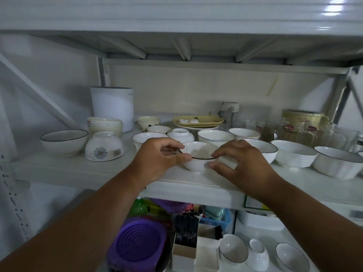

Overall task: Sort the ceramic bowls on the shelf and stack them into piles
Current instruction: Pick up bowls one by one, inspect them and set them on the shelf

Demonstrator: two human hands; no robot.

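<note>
From the head camera, a small white bowl with a thin dark rim point(198, 157) stands upright near the front edge of the white shelf point(98, 169). The left hand point(159, 158) grips its left side, thumb against the outer wall and fingers curled over the rim. The right hand point(238, 163) holds the right side, fingertips touching the rim and the wall below it.

Left of the hands an upturned daisy bowl point(104, 146) carries a small sticker whose print is too blurred to read; beside it stands a dark-rimmed bowl point(64, 141). Behind them sits a short cream stack point(106, 124) with a red-and-white label, unreadable, and a tall white canister point(112, 107) with faint side lettering that cannot be made out.

To the right are a larger dark-rimmed bowl point(265, 152), a ribbed white stack point(294, 155) and a wide fluted bowl point(339, 161). Glass mugs point(284, 129) at the back bear red tags, their text illegible. A yellow tray point(198, 120) shows a small dark mark.

On the lower shelf lie a purple lid point(140, 240) and more white bowls point(233, 248).
</note>
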